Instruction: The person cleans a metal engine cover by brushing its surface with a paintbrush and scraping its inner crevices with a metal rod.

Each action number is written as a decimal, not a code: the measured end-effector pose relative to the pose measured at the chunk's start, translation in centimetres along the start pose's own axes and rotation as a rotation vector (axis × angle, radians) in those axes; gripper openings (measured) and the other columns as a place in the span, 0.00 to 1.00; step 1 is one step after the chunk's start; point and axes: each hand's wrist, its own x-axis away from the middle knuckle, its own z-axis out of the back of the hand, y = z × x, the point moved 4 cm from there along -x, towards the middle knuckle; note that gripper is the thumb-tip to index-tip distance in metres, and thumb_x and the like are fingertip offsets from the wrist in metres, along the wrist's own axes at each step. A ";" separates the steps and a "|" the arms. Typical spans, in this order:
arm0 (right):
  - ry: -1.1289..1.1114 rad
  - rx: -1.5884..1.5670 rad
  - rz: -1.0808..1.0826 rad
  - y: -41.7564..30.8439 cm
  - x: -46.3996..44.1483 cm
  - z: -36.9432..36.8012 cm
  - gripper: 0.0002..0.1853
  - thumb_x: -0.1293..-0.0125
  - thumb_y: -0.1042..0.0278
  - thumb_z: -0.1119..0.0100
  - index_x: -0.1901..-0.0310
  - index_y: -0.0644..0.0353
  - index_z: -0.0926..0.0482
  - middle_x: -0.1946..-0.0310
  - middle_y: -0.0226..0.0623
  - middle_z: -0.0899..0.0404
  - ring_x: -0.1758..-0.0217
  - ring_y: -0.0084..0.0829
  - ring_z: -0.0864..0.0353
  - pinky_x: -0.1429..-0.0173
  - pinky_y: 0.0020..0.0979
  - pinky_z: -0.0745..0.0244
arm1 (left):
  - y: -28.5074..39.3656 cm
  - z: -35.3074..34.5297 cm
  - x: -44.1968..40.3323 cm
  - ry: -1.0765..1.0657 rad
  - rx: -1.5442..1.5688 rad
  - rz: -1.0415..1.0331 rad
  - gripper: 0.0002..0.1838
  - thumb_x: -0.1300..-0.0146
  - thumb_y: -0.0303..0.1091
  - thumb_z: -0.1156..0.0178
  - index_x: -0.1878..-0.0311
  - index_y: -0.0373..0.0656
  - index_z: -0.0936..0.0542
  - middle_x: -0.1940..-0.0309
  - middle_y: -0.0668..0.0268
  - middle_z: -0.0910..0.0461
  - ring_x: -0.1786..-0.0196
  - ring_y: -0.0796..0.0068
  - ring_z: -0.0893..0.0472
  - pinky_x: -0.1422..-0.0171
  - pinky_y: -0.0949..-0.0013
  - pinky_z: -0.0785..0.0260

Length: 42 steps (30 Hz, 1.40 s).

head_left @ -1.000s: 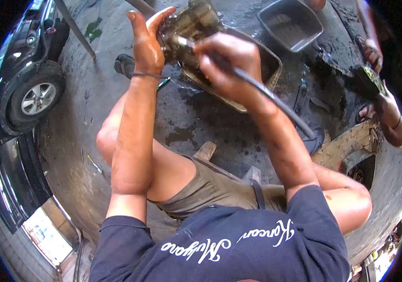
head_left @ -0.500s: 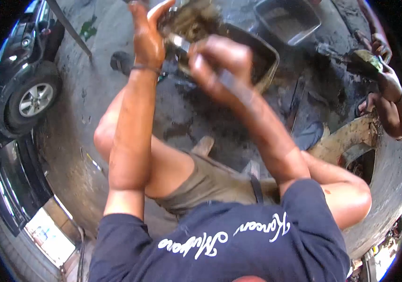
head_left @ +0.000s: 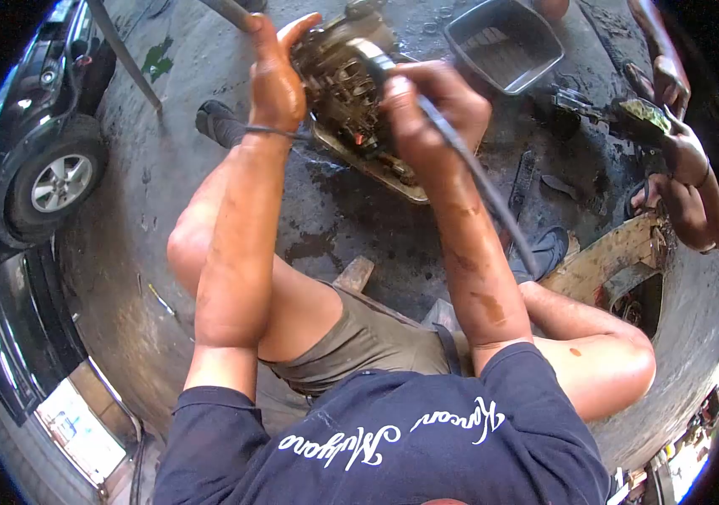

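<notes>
A right hand [head_left: 437,109] clenches a brush [head_left: 501,207], its tip at a greasy metal part [head_left: 342,80] just left of the grip, over a tray [head_left: 376,179]. The left hand [head_left: 277,88] (thumb raised) spreads, unclenched, along the part's far side.

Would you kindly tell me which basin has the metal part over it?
The nearer basin, its rim showing below the metal part; the grey basin stands apart, farther right.

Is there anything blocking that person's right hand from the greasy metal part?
Only the tool that the right hand itself grips: its pale end reaches over the metal part. Nothing else visible stands between them; whether that end touches, I cannot tell.
</notes>
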 end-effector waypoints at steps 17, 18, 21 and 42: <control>-0.130 0.690 -0.073 19.0 4.9 5.9 0.09 0.33 0.67 0.43 0.67 0.62 0.19 0.77 0.45 0.17 0.76 0.38 0.15 0.66 0.40 0.19 | 1.9 4.9 -3.7 -0.038 -1.044 -0.888 0.22 0.41 0.29 0.39 0.42 0.44 0.16 0.53 0.57 0.16 0.50 0.68 0.17 0.39 0.67 0.27; -0.264 0.853 -0.174 21.1 5.7 5.4 0.08 0.35 0.65 0.40 0.65 0.60 0.19 0.73 0.50 0.15 0.71 0.45 0.13 0.63 0.44 0.19 | 0.7 5.3 -4.7 -0.021 -0.966 -0.854 0.20 0.43 0.27 0.39 0.45 0.43 0.15 0.54 0.55 0.15 0.53 0.69 0.17 0.43 0.69 0.26; -0.531 0.910 -0.024 24.5 8.3 4.6 0.10 0.39 0.62 0.37 0.62 0.60 0.19 0.71 0.51 0.15 0.67 0.49 0.13 0.60 0.45 0.19 | -2.7 6.0 -7.3 -0.004 -0.146 -0.198 0.32 0.45 0.26 0.34 0.33 0.43 0.23 0.50 0.57 0.19 0.52 0.67 0.19 0.44 0.68 0.27; -0.365 0.581 0.603 -3.9 -0.8 1.0 0.08 0.40 0.76 0.39 0.59 0.66 0.19 0.65 0.46 0.16 0.66 0.31 0.15 0.60 0.31 0.20 | -3.9 -4.2 -10.8 -0.237 -0.151 0.054 0.26 0.29 0.55 0.44 0.57 0.37 0.15 0.68 0.61 0.16 0.64 0.69 0.18 0.58 0.64 0.27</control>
